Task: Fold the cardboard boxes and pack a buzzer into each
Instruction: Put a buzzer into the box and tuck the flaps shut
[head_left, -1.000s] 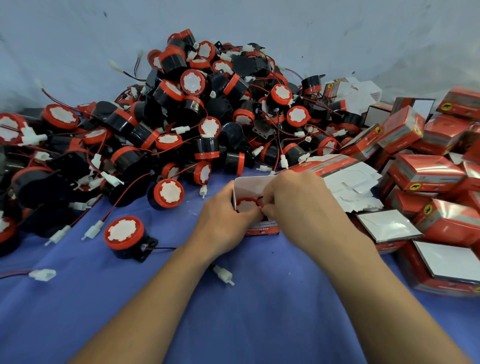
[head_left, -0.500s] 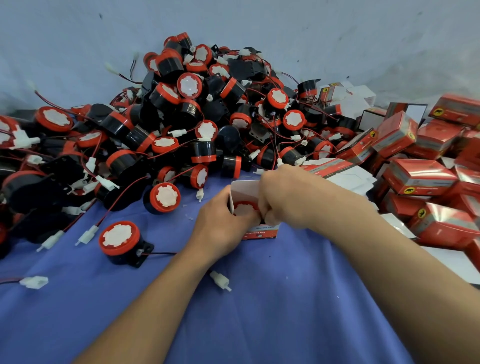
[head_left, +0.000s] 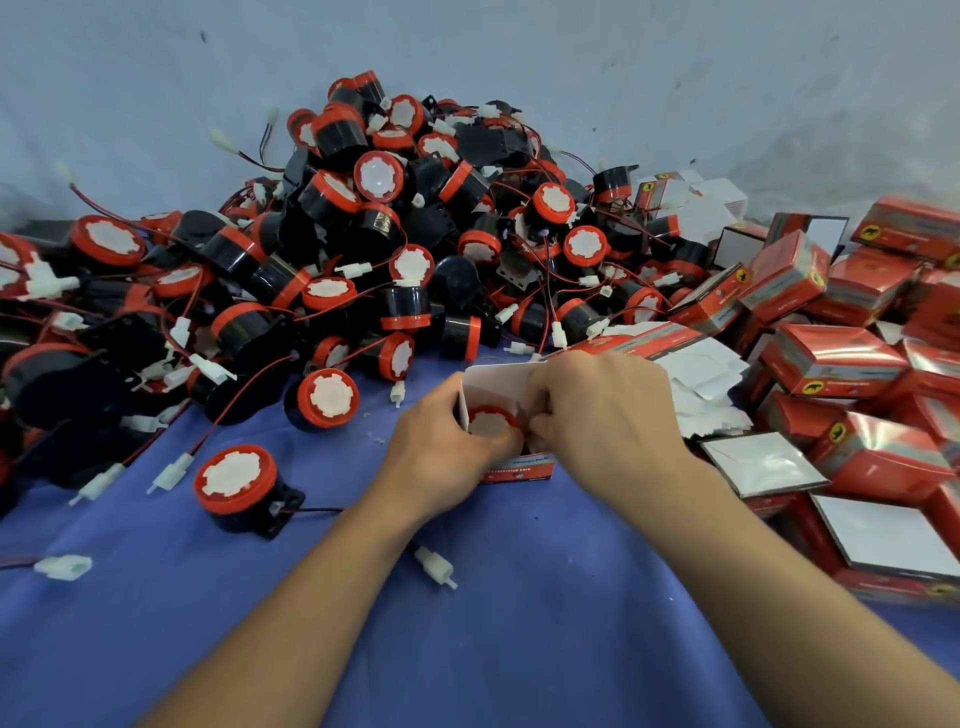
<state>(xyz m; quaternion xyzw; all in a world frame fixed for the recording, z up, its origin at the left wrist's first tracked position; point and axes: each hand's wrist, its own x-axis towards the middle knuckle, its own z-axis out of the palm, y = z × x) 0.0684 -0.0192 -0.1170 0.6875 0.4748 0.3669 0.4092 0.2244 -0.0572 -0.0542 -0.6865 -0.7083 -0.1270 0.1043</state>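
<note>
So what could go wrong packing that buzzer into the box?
The round red-capped buzzer sits high in the red-and-white cardboard box; the left hand and right hand gripping it might crease its open flap. The white plastic plug by the left forearm, perhaps this buzzer's lead, may stay outside.

Far side blocked by heap of round black-and-red plastic buzzers, R side by stacked glossy red cardboard boxes, blue cloth open nr front.

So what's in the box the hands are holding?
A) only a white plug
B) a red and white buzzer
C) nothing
B: the buzzer shows its red rim and white face inside the open cardboard box that the left hand and right hand grip.
</note>
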